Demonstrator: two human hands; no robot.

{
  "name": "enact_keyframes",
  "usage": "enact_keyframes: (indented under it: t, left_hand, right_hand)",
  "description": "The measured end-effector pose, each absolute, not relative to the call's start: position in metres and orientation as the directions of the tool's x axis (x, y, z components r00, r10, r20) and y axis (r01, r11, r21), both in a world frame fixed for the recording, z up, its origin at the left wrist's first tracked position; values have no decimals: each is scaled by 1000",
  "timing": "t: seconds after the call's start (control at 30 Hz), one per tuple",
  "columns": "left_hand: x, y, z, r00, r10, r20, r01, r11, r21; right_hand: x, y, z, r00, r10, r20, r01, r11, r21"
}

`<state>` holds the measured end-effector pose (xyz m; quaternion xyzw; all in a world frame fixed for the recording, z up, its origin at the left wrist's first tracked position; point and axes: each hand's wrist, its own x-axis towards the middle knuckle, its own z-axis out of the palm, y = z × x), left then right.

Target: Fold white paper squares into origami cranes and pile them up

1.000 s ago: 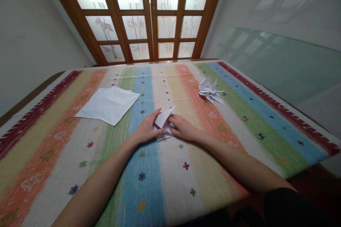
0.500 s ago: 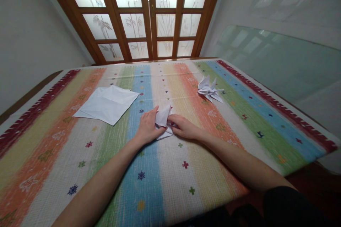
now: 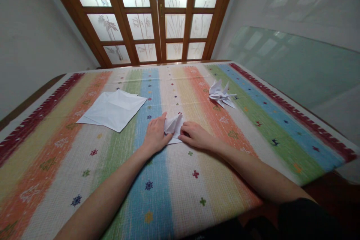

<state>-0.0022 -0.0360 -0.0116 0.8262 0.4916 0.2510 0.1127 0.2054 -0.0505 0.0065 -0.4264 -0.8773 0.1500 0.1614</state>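
A partly folded piece of white paper [image 3: 173, 124] lies on the tablecloth between my hands, with a flap standing up at its far side. My left hand [image 3: 156, 133] grips its left side, thumb on top near the lower fold. On the right side, my right hand [image 3: 194, 134] pinches the paper's edge between thumb and curled fingers. Part of the paper is hidden beneath the fingers of both hands.
Flat white paper sheets [image 3: 114, 108] lie at the left. Folded white paper cranes [image 3: 221, 94] sit in a small cluster at the right. A striped tablecloth [image 3: 185, 202] covers the table. Beyond its far edge stand wooden doors with glass panes [image 3: 160, 37].
The raised flap has opened out and leans further right. My right fingers have drawn back slightly from the paper's middle toward its right edge. The left hand stays nearly in place.
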Motion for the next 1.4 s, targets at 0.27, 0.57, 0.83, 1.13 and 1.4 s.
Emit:
enact_keyframes:
  t: [0.27, 0.57, 0.83, 1.13, 1.4]
  left_hand:
    - [-1, -37, -14, 336, 880, 334, 791, -457, 407]
    - [-4, -34, -15, 294, 861, 416, 803, -458, 382]
    - [-3, -37, -8, 368, 849, 380, 828, -485, 283]
    - [-8, -32, -12, 423, 842, 335, 706, -538, 461]
    - [-7, -31, -11, 412, 834, 368, 598, -552, 581]
  right_hand:
    - [204, -52, 5, -585, 795, 159, 723, 600, -343]
    - [202, -52, 2, -559, 820, 121, 751, 563, -346]
    - [202, -53, 4, -580, 804, 132, 720, 582, -377]
    - [240, -25, 8, -536, 686, 492, 642, 709, -290]
    - [248, -24, 2, -726, 596, 344, 575, 800, -172]
